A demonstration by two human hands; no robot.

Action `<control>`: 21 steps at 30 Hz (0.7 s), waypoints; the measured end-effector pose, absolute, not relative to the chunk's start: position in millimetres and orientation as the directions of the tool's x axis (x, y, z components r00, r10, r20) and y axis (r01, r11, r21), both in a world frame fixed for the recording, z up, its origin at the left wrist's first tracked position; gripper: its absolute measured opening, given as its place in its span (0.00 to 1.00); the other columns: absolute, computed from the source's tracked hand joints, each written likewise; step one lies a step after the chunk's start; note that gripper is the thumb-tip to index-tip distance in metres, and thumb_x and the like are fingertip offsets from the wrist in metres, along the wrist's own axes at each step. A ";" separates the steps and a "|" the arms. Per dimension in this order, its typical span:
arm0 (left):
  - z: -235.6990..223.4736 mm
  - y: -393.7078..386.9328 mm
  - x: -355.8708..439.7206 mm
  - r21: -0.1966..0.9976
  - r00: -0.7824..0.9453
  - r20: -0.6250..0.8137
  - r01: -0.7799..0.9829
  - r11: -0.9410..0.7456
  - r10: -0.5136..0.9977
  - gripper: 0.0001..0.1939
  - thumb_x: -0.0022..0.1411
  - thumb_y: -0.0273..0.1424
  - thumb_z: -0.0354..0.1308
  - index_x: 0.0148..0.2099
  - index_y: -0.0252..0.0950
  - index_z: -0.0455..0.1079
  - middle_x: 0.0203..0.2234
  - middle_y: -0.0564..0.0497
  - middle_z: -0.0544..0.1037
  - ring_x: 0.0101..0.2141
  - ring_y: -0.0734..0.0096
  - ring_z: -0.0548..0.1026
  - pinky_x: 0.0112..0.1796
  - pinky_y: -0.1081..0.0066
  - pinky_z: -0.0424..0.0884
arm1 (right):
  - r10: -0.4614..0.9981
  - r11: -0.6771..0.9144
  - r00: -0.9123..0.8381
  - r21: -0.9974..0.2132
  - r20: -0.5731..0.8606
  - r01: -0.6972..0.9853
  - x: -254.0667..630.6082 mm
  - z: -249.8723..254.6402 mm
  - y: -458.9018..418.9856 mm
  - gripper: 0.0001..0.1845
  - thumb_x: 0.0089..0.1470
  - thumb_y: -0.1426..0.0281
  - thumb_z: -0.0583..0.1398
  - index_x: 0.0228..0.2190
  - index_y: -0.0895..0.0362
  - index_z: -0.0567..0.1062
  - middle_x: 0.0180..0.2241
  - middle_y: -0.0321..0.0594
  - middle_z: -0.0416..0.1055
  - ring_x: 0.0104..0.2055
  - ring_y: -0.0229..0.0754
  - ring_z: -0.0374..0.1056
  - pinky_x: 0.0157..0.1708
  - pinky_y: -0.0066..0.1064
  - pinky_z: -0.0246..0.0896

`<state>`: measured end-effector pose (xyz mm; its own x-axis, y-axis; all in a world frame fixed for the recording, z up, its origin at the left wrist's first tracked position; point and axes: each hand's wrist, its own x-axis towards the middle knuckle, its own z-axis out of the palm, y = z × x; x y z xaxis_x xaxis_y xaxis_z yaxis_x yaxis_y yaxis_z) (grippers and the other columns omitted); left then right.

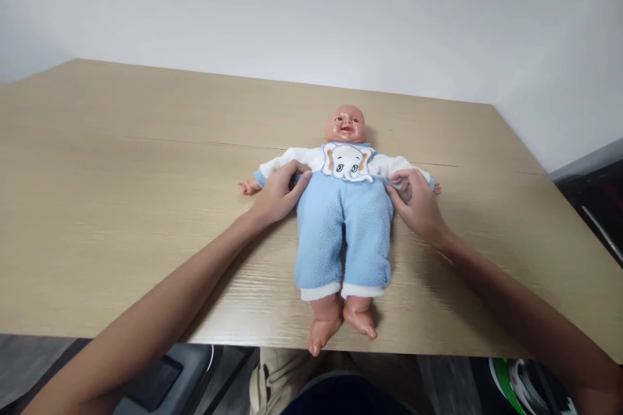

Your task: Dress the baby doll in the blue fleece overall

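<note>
Doll (346, 128) lay dressed, blue trousers (318, 227) already on; left hand (281, 192) and right hand (417, 202) pinched the waist (322, 179), not yet released.

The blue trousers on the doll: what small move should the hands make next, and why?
Perhaps a gentle, even outward tug at the waist of the blue trousers, since the left hand and right hand hold its opposite sides and the doll lies face up.

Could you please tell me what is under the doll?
The doll lies face up on a wooden table, whose surface shows beside its arms and legs. Whatever is directly beneath its body cannot be seen, because the doll covers it.
</note>
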<state>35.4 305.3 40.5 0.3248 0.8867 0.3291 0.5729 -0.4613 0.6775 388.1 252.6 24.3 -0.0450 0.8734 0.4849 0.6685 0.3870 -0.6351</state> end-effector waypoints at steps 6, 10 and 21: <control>48.2 313.9 53.9 0.510 0.274 0.553 0.635 -0.580 0.787 0.11 0.80 0.41 0.54 0.50 0.40 0.71 0.46 0.41 0.80 0.48 0.50 0.76 0.54 0.49 0.72 | 0.772 0.424 -0.183 -0.280 0.608 0.861 442.0 14.0 240.9 0.24 0.70 0.62 0.66 0.63 0.52 0.74 0.61 0.57 0.78 0.64 0.67 0.73 0.66 0.62 0.65; 76.3 321.2 97.4 0.412 0.478 0.565 0.543 -0.732 0.673 0.13 0.81 0.43 0.56 0.56 0.39 0.72 0.55 0.39 0.80 0.58 0.46 0.75 0.64 0.46 0.70 | 0.809 0.420 -0.183 -0.331 0.558 0.845 469.9 0.7 258.4 0.34 0.65 0.56 0.70 0.66 0.55 0.74 0.63 0.60 0.79 0.63 0.69 0.75 0.65 0.63 0.67; 91.8 353.0 210.0 0.268 0.839 0.193 0.453 -0.850 0.508 0.31 0.67 0.36 0.72 0.68 0.34 0.72 0.62 0.35 0.81 0.60 0.37 0.76 0.61 0.44 0.70 | 0.809 0.389 0.054 -0.602 0.585 0.697 445.2 32.7 235.5 0.29 0.59 0.55 0.77 0.57 0.50 0.78 0.53 0.49 0.85 0.53 0.60 0.83 0.58 0.56 0.79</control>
